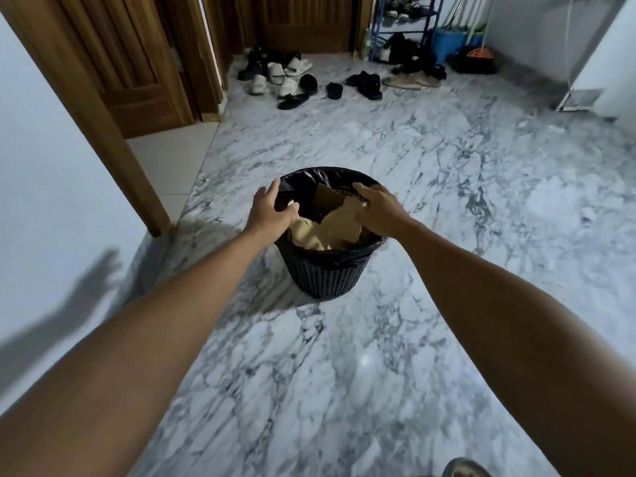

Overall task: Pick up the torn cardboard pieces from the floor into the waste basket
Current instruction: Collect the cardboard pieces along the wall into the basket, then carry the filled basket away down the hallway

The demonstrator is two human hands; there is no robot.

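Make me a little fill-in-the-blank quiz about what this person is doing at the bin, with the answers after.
1. The torn cardboard pieces lie inside the ____ with the black liner.
2. Both hands, left hand and right hand, are over the basket's ____.
3. The floor has a grey and white ____ pattern.
4. A scatter of ____ lies on the floor before the far wooden door.

Missing words: waste basket; rim; marble; shoes
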